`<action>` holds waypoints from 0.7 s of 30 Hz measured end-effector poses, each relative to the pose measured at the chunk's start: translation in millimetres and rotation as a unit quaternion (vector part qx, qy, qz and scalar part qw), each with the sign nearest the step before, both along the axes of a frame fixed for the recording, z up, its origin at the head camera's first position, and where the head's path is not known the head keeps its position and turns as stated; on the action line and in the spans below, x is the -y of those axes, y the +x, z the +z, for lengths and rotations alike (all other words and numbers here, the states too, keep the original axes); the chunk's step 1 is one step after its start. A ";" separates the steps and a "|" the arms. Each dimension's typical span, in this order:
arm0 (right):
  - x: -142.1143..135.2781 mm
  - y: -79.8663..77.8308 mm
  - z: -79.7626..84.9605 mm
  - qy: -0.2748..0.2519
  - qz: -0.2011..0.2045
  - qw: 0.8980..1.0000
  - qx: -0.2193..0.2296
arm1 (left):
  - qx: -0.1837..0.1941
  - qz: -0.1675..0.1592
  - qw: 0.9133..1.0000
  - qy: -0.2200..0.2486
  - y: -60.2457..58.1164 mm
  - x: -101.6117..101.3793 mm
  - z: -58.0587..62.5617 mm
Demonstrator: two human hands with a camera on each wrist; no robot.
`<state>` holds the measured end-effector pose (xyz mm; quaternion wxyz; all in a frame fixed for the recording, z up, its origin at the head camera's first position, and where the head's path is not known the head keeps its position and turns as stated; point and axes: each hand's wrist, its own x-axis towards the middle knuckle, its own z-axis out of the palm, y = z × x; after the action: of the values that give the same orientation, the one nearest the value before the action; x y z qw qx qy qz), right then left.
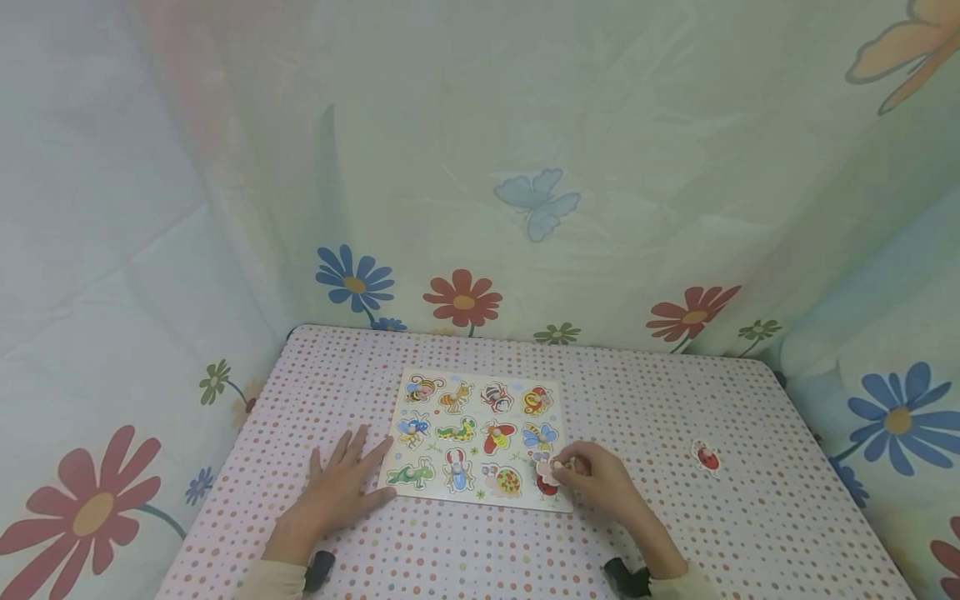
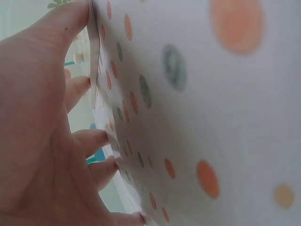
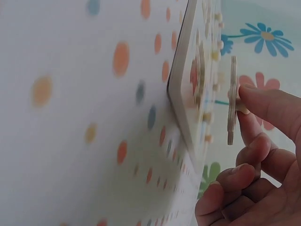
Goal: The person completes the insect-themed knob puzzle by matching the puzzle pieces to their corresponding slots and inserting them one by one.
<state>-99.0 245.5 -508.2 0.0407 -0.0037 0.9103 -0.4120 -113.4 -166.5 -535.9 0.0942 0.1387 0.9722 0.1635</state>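
Note:
A wooden insect peg puzzle board [image 1: 562,502] lies on the table, most of its places showing colourful insect pieces with small knobs. My right hand [image 1: 600,482] pinches a pinkish puzzle piece [image 1: 546,471] by its knob, over the board's lower right corner. Seen edge-on in the right wrist view, that piece [image 3: 232,99] is raised clear of the board. Beneath it shows a red ladybug picture [image 1: 547,490], partly covered. My left hand [image 1: 335,492] lies spread at the board's left side, fingers extended, thumb touching its edge. The held piece's full picture is hidden.
To the right, apart from the board, a red ladybug piece [image 1: 707,457] lies on the dotted tablecloth [image 1: 637,400]. A flower-printed curtain [image 1: 600,250] stands behind the table and along both sides.

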 end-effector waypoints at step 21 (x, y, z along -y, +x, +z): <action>59.6 -7.6 -2.5 0.009 0.073 0.997 -0.005 | 0.000 0.000 1.000 0.001 0.2 0.6 0.0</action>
<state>-106.6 185.9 -510.7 0.0664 -0.0718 0.9114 -0.3996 -113.2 -167.1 -535.9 0.0938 0.1391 0.9720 0.1645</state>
